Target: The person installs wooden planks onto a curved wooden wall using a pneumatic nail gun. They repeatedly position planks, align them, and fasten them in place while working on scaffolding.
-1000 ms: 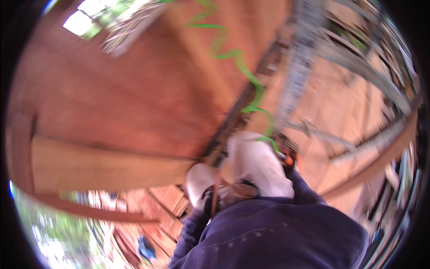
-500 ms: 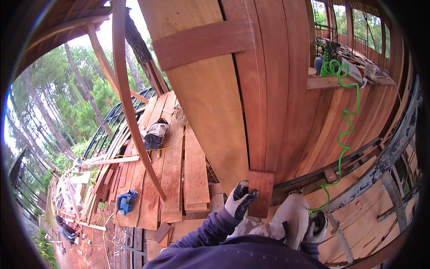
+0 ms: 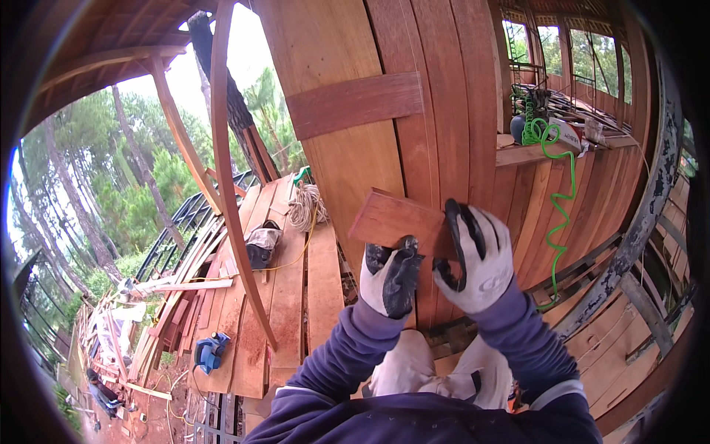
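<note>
Both my hands wear white gloves with dark palms and fingers. Between them, in front of the plank wall, a short reddish-brown board is held up at a slight tilt. My right hand is closed around its right end, thumb below and fingers above. Against the lower edge, my left hand is closed, with its fingertips partly hidden. Above the board, a darker wooden strip lies across the wide light-coloured plank and its neighbour.
A coiled green air hose hangs at the right, near a curved, paint-worn metal beam. To the left, a blue power tool, a bag and coiled rope lie on planks. A slanting wooden post stands there. Farther down, a person bends.
The short board has come up from its upright place low against the wall and turned sideways. My right hand has risen from beside my leg to its right end; my left hand has risen too.
</note>
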Demonstrator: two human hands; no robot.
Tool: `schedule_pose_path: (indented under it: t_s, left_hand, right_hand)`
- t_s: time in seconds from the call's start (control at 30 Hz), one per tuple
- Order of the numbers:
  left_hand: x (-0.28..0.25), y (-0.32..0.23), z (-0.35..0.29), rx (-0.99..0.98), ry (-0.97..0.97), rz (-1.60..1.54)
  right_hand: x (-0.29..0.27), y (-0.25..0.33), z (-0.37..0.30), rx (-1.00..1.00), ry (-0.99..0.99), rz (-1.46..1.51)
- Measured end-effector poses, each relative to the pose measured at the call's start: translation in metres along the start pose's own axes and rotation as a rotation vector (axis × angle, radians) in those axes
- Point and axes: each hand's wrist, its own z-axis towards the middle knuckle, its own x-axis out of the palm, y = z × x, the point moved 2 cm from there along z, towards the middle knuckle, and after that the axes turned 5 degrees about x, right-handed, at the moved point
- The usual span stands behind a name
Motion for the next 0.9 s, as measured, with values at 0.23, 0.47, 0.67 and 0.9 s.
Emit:
schedule_pose_path:
  t_s: [0.23,0.47,0.67,0.9]
  left_hand:
    - [0.017,-0.044,0.032,0.278,0.313,0.937]
    - [0.071,-0.100,0.068,1.045,0.475,1.728]
    - [0.086,-0.143,0.110,1.228,0.404,2.267]
    - [0.103,-0.149,0.149,1.029,0.602,2.567]
  right_hand:
    - [-0.016,-0.023,0.072,-0.116,-0.116,-0.172]
    - [-0.012,-0.013,0.142,-0.280,-0.113,-0.278]
    - [0.009,0.000,0.164,-0.332,-0.115,-0.313]
    - [0.032,-0.002,0.182,-0.266,-0.103,-0.319]
